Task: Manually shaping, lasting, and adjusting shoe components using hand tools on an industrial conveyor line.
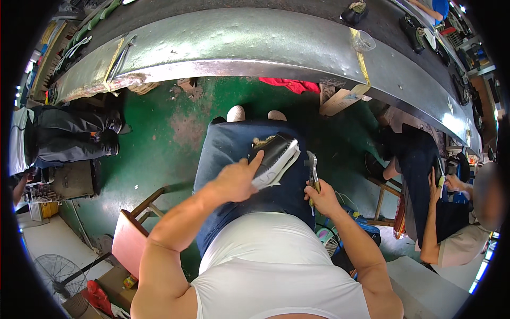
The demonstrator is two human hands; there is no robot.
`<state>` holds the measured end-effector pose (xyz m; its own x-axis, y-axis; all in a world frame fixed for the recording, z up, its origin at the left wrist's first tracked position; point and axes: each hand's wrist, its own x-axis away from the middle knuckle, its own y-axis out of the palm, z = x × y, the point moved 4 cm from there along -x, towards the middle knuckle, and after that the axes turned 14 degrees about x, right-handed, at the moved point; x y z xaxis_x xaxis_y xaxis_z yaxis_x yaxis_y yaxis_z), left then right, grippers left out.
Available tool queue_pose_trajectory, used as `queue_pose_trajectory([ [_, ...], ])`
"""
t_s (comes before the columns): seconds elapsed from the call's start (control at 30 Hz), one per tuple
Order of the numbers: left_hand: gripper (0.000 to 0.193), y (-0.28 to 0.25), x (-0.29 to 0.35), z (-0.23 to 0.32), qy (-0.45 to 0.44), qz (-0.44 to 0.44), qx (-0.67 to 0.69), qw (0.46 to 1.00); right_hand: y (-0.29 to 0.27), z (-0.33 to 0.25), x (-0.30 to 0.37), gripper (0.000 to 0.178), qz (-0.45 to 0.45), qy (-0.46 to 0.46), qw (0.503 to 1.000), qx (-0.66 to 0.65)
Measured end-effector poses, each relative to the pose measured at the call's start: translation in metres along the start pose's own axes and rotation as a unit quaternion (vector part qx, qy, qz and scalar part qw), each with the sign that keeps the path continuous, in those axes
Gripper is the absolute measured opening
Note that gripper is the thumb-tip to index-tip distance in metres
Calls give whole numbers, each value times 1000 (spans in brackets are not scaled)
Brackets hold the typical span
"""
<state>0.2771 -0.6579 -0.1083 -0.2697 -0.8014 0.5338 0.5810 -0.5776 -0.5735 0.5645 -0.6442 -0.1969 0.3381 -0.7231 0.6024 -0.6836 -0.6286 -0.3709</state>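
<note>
A green floor (pixel 154 125) spreads beneath everything, with scuffed brownish patches. Across the top runs a long table (pixel 239 40) with a broad, dented metal edge and a dark surface; several dark shoes (pixel 411 34) stand on it toward the right.

The person wears a white sleeveless top (pixel 271 255), and dark blue cloth (pixel 223 146) covers the lap. At the right a co-worker (pixel 451 244) sits bent over, both hands raised near a small greenish item; at the left another co-worker (pixel 69 133) shows mainly as dark trousers and shoes.

Lower left, a wooden chair with a pink panel (pixel 129 242) stands near a pedestal fan (pixel 53 274). A red cloth (pixel 291 85) lies under the far table edge.

Over the middle of the lap is a shoe (pixel 275 159), black above and whitish along its lower part, held at a slant. The left hand (pixel 237 181) grips its near side, index finger extended along the black upper. The right hand (pixel 323 198) is closed around the handles of metal pincers (pixel 313 167), their head upward, just beside the shoe without touching it. A clear plastic cup (pixel 364 41) sits at the table edge.
</note>
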Motion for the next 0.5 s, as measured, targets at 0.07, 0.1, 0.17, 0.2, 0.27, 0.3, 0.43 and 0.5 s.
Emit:
queue_pose_trajectory([
  [0.07, 83, -40, 11, 8, 126, 77, -46, 988, -1, 0, 1, 22, -2, 0, 1000, -5],
  [0.1, 83, -61, 15, 14, 206, 120, -52, 970, -1, 0, 2, 22, -2, 2, 1000, -12],
  [0.17, 82, -96, 22, 36, 284, 163, -61, 943, -1, -1, 3, 22, -3, 12, 1000, -16],
  [0.2, 79, -109, 25, 52, 292, 132, 27, 947, -1, -1, 5, 22, -4, 24, 999, -21],
  [0.27, 76, -119, 14, 65, 246, 75, 194, 947, -2, -1, 7, 24, 7, 7, 1000, -11],
  [0.3, 77, -116, 3, 61, 237, 73, 230, 941, -2, -2, 8, 26, 19, -8, 1000, -3],
  [0.43, 66, -52, -78, 5, 101, 93, 404, 904, -4, -13, 18, 26, 12, -40, 999, 14],
  [0.5, 63, -8, -93, -17, 41, 128, 490, 861, -5, -26, 26, 26, -14, -58, 997, 42],
])
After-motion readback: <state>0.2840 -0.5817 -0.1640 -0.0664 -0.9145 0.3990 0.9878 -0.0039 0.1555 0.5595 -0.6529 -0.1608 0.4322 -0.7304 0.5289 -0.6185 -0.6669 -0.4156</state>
